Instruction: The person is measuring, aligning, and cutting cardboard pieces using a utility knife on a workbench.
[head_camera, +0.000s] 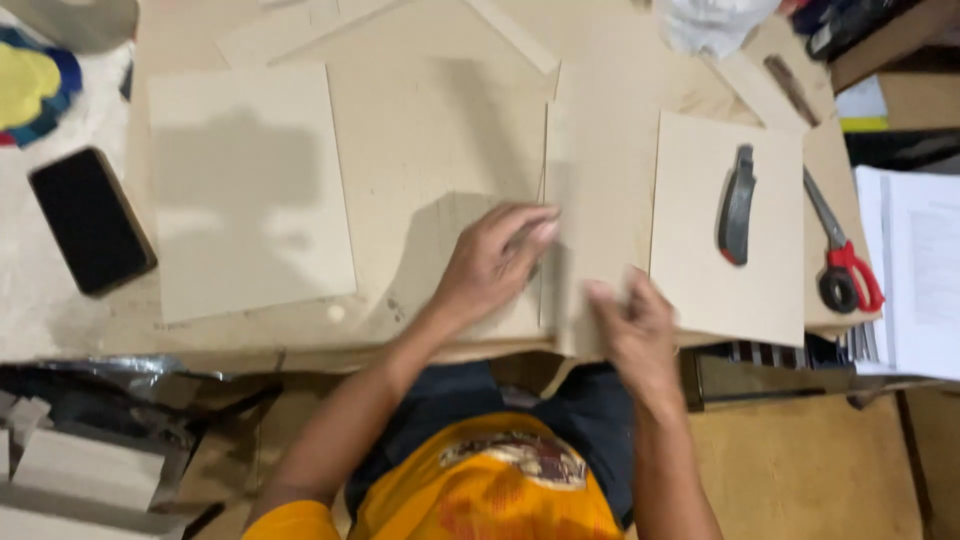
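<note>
Looking straight down at the table, and both hands are on a tall beige cardboard strip lying near the middle of it. The left hand lies flat along the strip's left edge, fingers together and stretched out, pressing down on the board. The right hand is at the strip's near end, right by the table's edge; it is blurred, so I cannot tell whether its fingers are clamped on the strip or just resting against it.

To the left, well apart from the hands, a square cardboard sheet lies flat, and further left a dark phone rests screen up. Just beside the strip on the right sits another cardboard square, and on it lies a grey utility knife. Beyond that square, scissors with red handles lie on the table, blades pointing away from the person. A stack of white papers sits at the far right edge. The person wears an orange shirt.
</note>
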